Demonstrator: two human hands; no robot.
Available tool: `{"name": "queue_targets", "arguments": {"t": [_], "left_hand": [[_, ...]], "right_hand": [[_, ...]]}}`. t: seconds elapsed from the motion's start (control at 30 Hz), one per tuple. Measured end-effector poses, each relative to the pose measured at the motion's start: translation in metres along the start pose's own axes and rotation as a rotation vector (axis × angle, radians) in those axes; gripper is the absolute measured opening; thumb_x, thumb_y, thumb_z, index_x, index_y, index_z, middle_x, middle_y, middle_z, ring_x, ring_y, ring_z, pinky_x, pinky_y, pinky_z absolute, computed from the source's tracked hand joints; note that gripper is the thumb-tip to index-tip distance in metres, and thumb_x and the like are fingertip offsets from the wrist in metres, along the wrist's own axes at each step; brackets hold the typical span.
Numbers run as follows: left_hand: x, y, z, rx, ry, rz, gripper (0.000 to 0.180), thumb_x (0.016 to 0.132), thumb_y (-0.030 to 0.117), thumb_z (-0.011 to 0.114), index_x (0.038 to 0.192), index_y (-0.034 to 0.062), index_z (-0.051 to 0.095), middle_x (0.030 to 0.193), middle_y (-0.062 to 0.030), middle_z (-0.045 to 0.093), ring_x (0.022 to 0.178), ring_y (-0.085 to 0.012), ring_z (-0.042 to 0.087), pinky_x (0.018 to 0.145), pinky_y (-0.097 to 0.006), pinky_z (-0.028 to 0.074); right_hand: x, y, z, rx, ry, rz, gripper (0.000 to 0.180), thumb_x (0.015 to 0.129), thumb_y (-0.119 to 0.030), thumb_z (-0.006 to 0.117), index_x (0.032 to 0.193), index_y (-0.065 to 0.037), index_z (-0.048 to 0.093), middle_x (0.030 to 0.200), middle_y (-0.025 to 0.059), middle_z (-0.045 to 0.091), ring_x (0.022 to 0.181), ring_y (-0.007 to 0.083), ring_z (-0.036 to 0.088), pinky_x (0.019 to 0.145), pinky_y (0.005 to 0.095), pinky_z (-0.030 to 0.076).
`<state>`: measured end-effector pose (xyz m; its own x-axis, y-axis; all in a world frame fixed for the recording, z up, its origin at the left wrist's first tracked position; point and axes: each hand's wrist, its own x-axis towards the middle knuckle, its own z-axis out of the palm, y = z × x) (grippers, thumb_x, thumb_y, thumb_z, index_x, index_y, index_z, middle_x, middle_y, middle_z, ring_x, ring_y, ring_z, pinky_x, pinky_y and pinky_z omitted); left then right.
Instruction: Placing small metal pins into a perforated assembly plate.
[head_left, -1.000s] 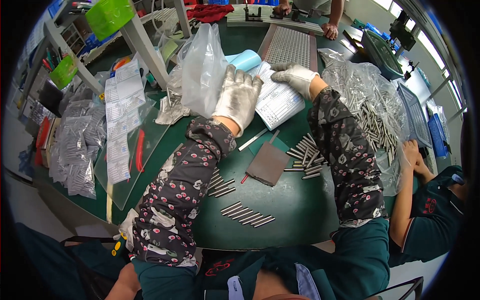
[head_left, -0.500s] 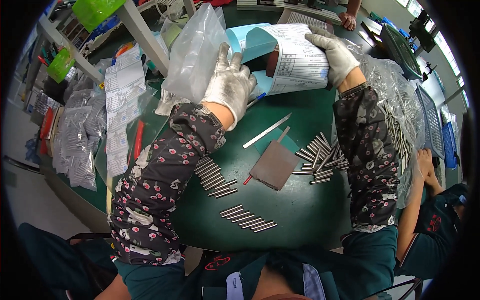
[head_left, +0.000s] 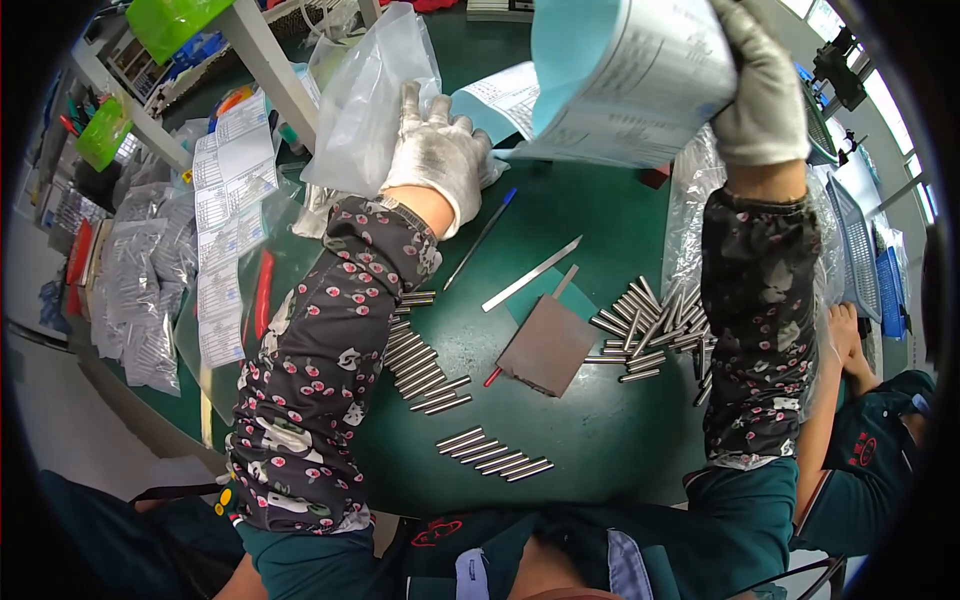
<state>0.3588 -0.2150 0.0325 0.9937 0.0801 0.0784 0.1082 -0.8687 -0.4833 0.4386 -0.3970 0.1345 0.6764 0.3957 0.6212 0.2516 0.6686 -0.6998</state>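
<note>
My right gloved hand (head_left: 765, 95) grips the right edge of a printed paper sheet (head_left: 655, 90), which curls up above the table and shows a light-blue back. My left gloved hand (head_left: 432, 150) lies with fingers stretched beside a clear plastic bag (head_left: 370, 110), its fingertips touching the bag. Another printed sheet with blue edges (head_left: 510, 95) lies by its fingers. Below is a slim pen with a blue end (head_left: 482, 238). A metal strip (head_left: 532, 273) lies by a brown flat block (head_left: 548, 345) and a green piece (head_left: 568, 292).
Short steel pins lie in rows at the left (head_left: 425, 372), at the front (head_left: 495, 455) and piled at the right (head_left: 640, 330). Bagged parts (head_left: 150, 280) and a long printed list (head_left: 228, 200) flank the left. Another person's hands (head_left: 848, 335) rest at the right edge.
My right hand has lifted the printed sheet up and to the right. My left hand has shifted slightly left. The pen, partly covered before, now shows in full.
</note>
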Motion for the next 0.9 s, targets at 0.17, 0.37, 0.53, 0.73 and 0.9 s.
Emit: {"name": "queue_targets", "arguments": {"t": [0.17, 0.37, 0.53, 0.73, 0.9], "left_hand": [[-0.002, -0.001, -0.008, 0.013, -0.064, -0.009, 0.046, 0.075, 0.023, 0.047, 0.12, 0.0152, 0.045, 0.12, -0.0069, 0.046, 0.123, -0.0257, 0.029, 0.101, -0.054, 0.008], [-0.004, 0.008, -0.003, -0.025, 0.049, 0.032, 0.037, 0.078, 0.027, 0.045, 0.112, 0.0135, 0.052, 0.115, -0.0076, 0.05, 0.12, -0.0271, 0.032, 0.101, -0.054, 0.007], [-0.014, 0.003, 0.006, -0.056, 0.099, -0.001, 0.035, 0.082, 0.031, 0.043, 0.109, 0.0127, 0.055, 0.113, -0.0081, 0.051, 0.119, -0.0283, 0.033, 0.102, -0.052, 0.005], [-0.003, 0.013, 0.006, -0.076, 0.129, 0.033, 0.036, 0.085, 0.035, 0.04, 0.108, 0.0111, 0.055, 0.11, -0.0082, 0.052, 0.117, -0.0285, 0.034, 0.102, -0.052, 0.009], [-0.006, 0.002, 0.009, -0.018, 0.183, 0.007, 0.036, 0.086, 0.035, 0.038, 0.109, 0.0112, 0.053, 0.115, -0.0067, 0.049, 0.12, -0.0253, 0.033, 0.102, -0.052, 0.01]], "right_hand": [[0.05, -0.01, 0.009, -0.548, 0.229, -0.18, 0.028, 0.077, -0.009, 0.054, 0.102, 0.002, 0.052, 0.093, 0.0128, 0.059, 0.085, 0.0196, 0.056, 0.074, 0.0252, 0.044], [0.117, 0.04, 0.0, -1.309, 0.183, -0.318, 0.021, 0.071, -0.013, 0.054, 0.089, -0.002, 0.058, 0.079, 0.0171, 0.06, 0.077, 0.0269, 0.058, 0.071, 0.0306, 0.044], [0.124, 0.064, 0.04, -0.812, 0.421, -0.716, 0.011, 0.078, -0.008, 0.054, 0.089, -0.004, 0.054, 0.075, 0.0122, 0.057, 0.073, 0.0194, 0.056, 0.067, 0.0276, 0.043], [0.086, 0.154, -0.02, -0.97, 0.009, -0.331, 0.03, 0.069, -0.013, 0.05, 0.095, 0.0, 0.058, 0.093, 0.0243, 0.058, 0.092, 0.0346, 0.055, 0.08, 0.0356, 0.043], [0.048, 0.102, -0.001, -1.679, -0.066, 0.309, 0.035, 0.072, -0.02, 0.051, 0.1, -0.001, 0.057, 0.093, 0.0242, 0.058, 0.092, 0.0349, 0.056, 0.08, 0.0384, 0.043]]}}
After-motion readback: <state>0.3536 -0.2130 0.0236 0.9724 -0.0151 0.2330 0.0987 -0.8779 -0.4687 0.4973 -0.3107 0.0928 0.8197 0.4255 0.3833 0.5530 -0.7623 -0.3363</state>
